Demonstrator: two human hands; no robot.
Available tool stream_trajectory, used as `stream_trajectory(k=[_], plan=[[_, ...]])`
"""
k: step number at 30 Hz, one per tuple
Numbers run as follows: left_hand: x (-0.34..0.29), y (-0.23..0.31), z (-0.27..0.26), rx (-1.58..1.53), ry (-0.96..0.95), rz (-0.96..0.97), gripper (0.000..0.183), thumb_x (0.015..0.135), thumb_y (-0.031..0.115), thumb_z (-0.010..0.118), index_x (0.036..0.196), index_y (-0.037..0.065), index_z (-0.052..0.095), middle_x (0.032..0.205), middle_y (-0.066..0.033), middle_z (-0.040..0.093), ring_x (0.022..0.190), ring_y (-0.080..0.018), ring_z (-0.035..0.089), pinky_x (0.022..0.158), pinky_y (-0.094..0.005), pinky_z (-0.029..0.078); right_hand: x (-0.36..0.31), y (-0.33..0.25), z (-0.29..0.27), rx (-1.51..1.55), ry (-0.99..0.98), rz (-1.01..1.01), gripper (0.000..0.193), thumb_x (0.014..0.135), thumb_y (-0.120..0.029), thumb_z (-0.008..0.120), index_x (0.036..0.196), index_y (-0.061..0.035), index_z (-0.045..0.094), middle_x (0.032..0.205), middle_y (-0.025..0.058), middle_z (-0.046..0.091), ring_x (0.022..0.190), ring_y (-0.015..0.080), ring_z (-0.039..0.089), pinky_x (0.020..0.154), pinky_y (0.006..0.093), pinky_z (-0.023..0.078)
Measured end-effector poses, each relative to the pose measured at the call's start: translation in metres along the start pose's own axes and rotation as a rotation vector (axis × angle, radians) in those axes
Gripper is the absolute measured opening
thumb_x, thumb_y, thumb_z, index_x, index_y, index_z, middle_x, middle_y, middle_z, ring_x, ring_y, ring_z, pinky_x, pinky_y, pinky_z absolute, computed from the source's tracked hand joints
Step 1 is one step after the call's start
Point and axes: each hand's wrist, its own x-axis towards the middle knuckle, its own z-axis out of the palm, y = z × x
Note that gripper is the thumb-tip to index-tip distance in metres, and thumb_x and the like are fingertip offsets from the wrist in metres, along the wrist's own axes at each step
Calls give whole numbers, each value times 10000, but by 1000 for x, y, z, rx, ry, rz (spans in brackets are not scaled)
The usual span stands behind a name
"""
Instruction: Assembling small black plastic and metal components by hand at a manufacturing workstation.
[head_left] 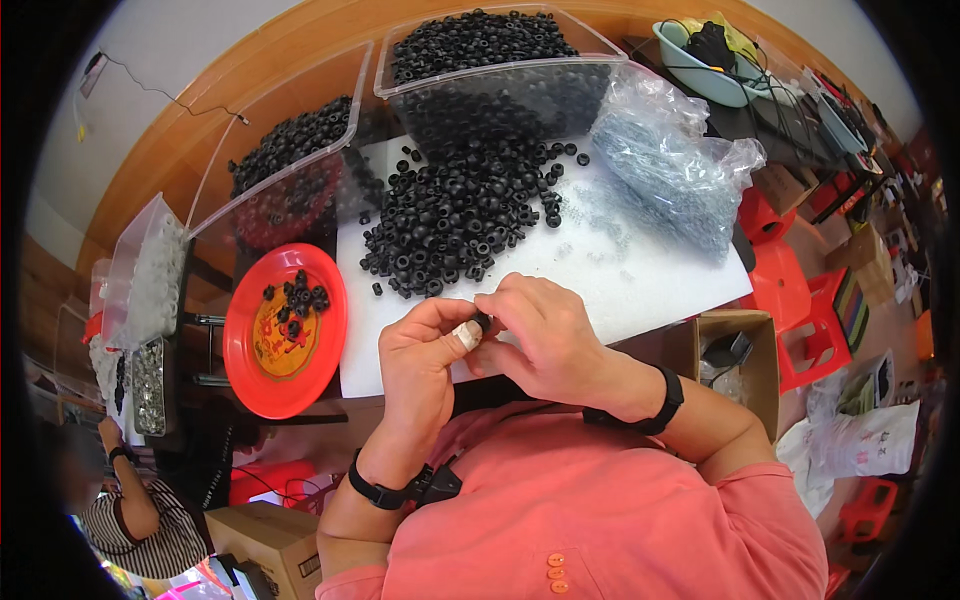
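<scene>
Left hand: Palm turned inward, the left hand (415, 350) stood upright above the worktop's near edge, its fingers bent and the thumb, tip wrapped in white (467, 335), pressed toward the index finger.
Left grip: Thumb and index finger held a small black piece (482, 321) in a narrow pinch.
Right hand: Back of the hand uppermost, the right hand (545, 335) leaned in from the right, knuckles bent and fingertips drawn together beside the same piece; whether they gripped it too could not be told.
Forearms: The left one slanted up from the lower edge, while the right one reached across from a bent elbow; both wore black wristbands (668, 400).
Black piece: It sat between the two hands at chest height, in front of a coral shirt (600, 500).
Loose heap: Similar black pieces (445, 215) lay piled on the white worktop (690, 300), just beyond the hands.
Red plate: To the left, a red plate (335, 340) carried a small cluster of dark parts (298, 302).
Clear bins: Behind the heap, a clear bin (500, 62) brimmed with black pieces; a clear bag (675, 160) slumped to its right.
Co-worker: A person in a striped shirt (170, 525) occupied the lower left.
</scene>
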Motion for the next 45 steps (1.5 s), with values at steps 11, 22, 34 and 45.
stream_trajectory(k=[11,22,34,45], plan=[[-8,2,8,196,-52,-71,148,935,12,634,1034,-88,683,842,-143,715,570,-163,633,471,-257,486,-14,6,1,-135,98,-24,294,644,-39,730,858,-56,529,743,99,519,597,290,535,530,402,432],[-12,6,-4,376,-92,-128,106,928,-2,624,987,-28,708,774,-87,682,604,-133,617,468,-227,418,-11,2,-2,-12,-135,23,293,686,-98,759,802,-48,494,661,92,544,519,293,589,459,398,452],[-6,-4,-15,1065,-281,668,283,777,-89,637,1030,27,688,1003,-82,628,989,-301,512,816,-385,460,32,-5,-19,-211,-732,424,188,735,-182,768,802,-18,705,793,198,699,758,369,696,668,463,536],[-1,-11,-7,1102,-223,719,276,749,-61,703,1011,25,702,941,-72,620,930,-280,528,792,-372,459,25,17,-27,66,-697,527,157,761,-64,690,896,16,704,794,218,688,784,388,677,698,434,524]])
